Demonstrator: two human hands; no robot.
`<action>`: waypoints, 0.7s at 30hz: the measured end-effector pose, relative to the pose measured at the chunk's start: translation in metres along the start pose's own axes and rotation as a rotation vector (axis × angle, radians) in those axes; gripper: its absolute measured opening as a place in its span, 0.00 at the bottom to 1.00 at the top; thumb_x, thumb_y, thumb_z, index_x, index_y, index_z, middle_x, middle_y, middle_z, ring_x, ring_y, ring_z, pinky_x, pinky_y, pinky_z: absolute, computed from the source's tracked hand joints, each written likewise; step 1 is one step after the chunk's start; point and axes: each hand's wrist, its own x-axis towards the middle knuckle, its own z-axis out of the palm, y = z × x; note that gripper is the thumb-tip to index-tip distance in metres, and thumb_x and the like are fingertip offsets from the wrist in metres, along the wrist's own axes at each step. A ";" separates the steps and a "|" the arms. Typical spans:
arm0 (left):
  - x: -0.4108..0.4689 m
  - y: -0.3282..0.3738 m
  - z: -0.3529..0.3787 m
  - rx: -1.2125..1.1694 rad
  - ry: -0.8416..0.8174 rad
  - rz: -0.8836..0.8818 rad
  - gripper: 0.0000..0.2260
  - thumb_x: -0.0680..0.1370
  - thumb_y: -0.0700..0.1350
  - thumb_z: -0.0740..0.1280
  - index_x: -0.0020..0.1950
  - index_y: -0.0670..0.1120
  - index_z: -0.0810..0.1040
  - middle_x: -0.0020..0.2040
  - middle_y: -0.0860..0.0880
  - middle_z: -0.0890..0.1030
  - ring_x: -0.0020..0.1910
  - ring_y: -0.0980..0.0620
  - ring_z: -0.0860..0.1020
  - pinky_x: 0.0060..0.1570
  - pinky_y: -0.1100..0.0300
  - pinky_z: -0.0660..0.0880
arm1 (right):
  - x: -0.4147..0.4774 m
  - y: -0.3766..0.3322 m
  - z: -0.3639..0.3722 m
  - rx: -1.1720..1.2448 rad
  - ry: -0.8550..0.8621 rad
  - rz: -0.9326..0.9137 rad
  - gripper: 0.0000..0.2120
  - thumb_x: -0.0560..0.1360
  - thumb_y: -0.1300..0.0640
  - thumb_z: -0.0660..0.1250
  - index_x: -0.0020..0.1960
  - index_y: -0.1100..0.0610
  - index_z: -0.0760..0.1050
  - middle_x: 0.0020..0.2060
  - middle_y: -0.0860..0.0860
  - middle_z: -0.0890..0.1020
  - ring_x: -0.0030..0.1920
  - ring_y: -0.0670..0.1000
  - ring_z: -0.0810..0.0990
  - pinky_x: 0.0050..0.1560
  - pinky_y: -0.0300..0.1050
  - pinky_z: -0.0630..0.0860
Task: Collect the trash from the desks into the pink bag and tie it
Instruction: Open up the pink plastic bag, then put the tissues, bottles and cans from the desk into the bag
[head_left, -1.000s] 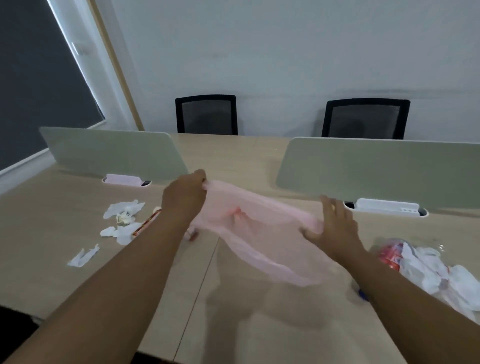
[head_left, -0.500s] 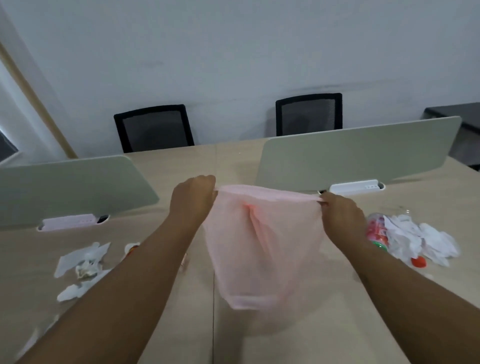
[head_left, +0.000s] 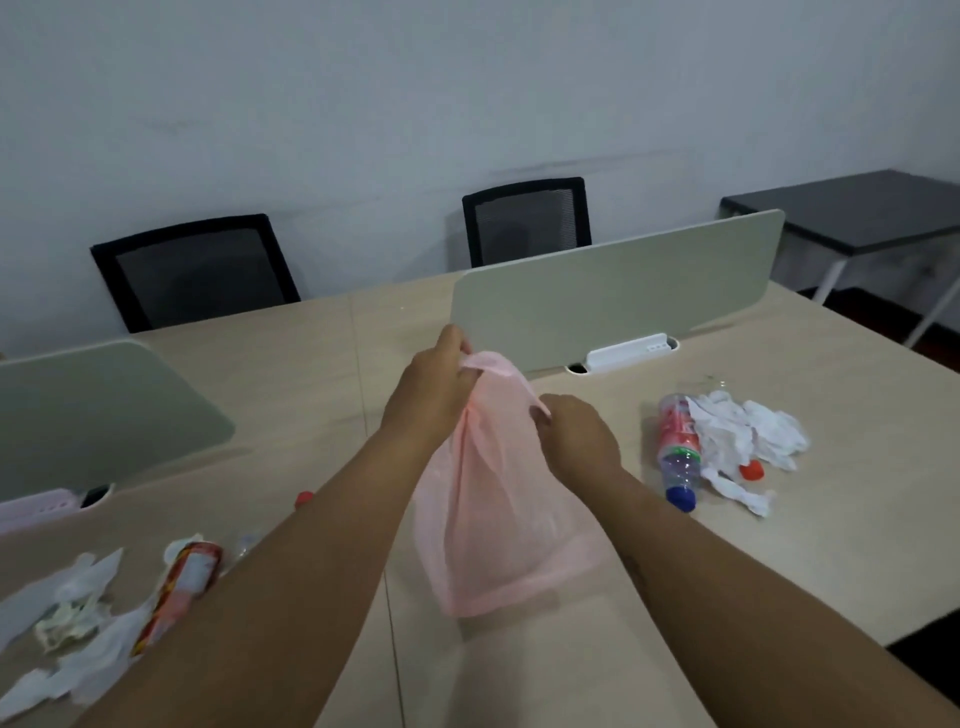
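While the pink bag (head_left: 498, 499) hangs above the pale wooden worktop (head_left: 779, 519), both hands are clamped on its upper edge: the left hand (head_left: 431, 387) pinches the rim at the higher point, and the right hand (head_left: 576, 439) grips it lower and just to the right. The two hands sit close together, so the mouth is gathered narrow. The bag's body drops between the forearms, its bottom seam near or on the worktop (I cannot tell which).

Right of the bag, apart from it, lies a plastic bottle (head_left: 675, 447) with a red label and a blue cap, touching a heap of crumpled white tissues (head_left: 748, 441); a small red cap (head_left: 752, 470) sits among them. At the left, partly hidden by the left forearm, are a red wrapper (head_left: 179, 587) and more white scraps (head_left: 78, 623). Two grey divider panels (head_left: 618, 280) stand on the worktop, with two black mesh chairs (head_left: 527, 221) behind.
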 end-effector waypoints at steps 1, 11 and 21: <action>0.002 -0.003 0.000 0.067 -0.065 0.022 0.12 0.78 0.49 0.67 0.57 0.45 0.72 0.44 0.44 0.77 0.44 0.42 0.77 0.39 0.54 0.70 | 0.001 0.012 0.000 0.019 0.032 0.029 0.06 0.77 0.59 0.59 0.46 0.56 0.74 0.42 0.55 0.78 0.47 0.61 0.78 0.40 0.48 0.72; 0.022 -0.021 0.037 0.307 -0.039 0.045 0.06 0.78 0.41 0.62 0.48 0.42 0.78 0.44 0.41 0.79 0.43 0.38 0.78 0.40 0.51 0.74 | 0.015 0.123 -0.011 0.085 -0.072 0.109 0.09 0.78 0.57 0.61 0.57 0.54 0.73 0.49 0.56 0.81 0.49 0.59 0.80 0.47 0.54 0.79; 0.056 0.026 0.117 0.210 -0.008 -0.210 0.14 0.79 0.52 0.57 0.39 0.44 0.68 0.40 0.39 0.77 0.40 0.37 0.76 0.42 0.48 0.77 | 0.006 0.240 0.001 0.010 -0.368 0.532 0.52 0.67 0.44 0.75 0.78 0.47 0.44 0.71 0.59 0.58 0.70 0.65 0.62 0.66 0.57 0.67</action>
